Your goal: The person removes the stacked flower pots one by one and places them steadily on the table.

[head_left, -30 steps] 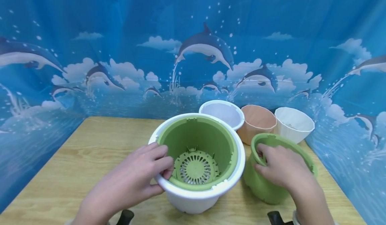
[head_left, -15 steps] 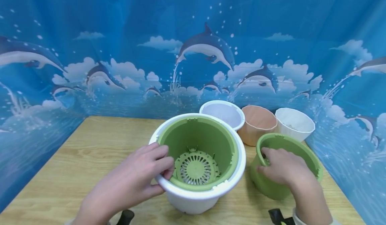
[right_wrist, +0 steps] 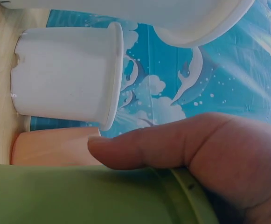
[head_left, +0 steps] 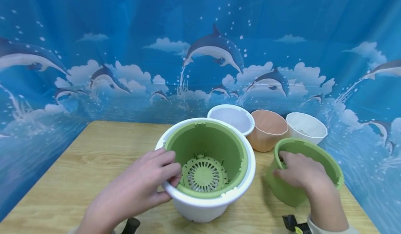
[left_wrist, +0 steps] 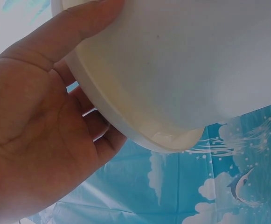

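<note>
In the head view my left hand (head_left: 150, 174) grips the near left rim of a large white pot (head_left: 200, 211). A green slotted basket liner (head_left: 205, 174) sits inside that pot. The left wrist view shows the thumb along the outside of the white wall, with the fingers curled over the rim. On the right, my right hand (head_left: 300, 173) holds a green pot (head_left: 285, 188) by its left rim, fingers inside and thumb outside. That pot leans, its mouth turned up toward the right. Its inner bottom is mostly hidden by the hand.
Behind the large pot stand a smaller white round pot (head_left: 232, 117), a terracotta-coloured faceted pot (head_left: 266, 133) and a white faceted pot (head_left: 305, 127), in a row by the dolphin-print curtain (head_left: 141, 28). Wooden tabletop (head_left: 103, 157) stretches to the left.
My right hand has moved to the right with the green pot, widening the gap to the large white pot. The left hand and the white pot have stayed in place.
</note>
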`<state>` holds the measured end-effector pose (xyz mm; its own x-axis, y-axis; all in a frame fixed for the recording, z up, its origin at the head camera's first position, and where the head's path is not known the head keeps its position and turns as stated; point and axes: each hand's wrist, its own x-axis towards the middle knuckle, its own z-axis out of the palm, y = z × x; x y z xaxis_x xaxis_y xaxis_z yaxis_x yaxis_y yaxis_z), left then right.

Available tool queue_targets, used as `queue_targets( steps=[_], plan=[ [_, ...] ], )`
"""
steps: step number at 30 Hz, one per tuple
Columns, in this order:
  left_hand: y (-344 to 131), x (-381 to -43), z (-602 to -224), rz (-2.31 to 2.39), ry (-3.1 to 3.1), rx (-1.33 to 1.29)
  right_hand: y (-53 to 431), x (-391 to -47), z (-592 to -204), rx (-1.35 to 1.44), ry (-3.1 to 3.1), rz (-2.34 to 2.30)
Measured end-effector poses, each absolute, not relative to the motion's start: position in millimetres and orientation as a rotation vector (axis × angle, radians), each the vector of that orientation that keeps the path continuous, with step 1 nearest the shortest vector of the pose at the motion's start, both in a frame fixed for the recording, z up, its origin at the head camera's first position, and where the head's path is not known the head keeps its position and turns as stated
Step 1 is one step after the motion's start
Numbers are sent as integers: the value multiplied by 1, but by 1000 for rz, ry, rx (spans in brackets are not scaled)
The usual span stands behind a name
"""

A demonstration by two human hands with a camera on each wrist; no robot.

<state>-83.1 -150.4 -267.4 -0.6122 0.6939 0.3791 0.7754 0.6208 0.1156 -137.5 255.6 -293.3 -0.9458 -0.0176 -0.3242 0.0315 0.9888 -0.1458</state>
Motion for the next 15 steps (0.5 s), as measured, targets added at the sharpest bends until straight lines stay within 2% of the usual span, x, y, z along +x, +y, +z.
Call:
queue_targets(
  steps=[15],
  plan=[
    [-150, -84, -268, -397, -2548, -1191, 266, -141, -292, 69, 2801, -225]
  ],
)
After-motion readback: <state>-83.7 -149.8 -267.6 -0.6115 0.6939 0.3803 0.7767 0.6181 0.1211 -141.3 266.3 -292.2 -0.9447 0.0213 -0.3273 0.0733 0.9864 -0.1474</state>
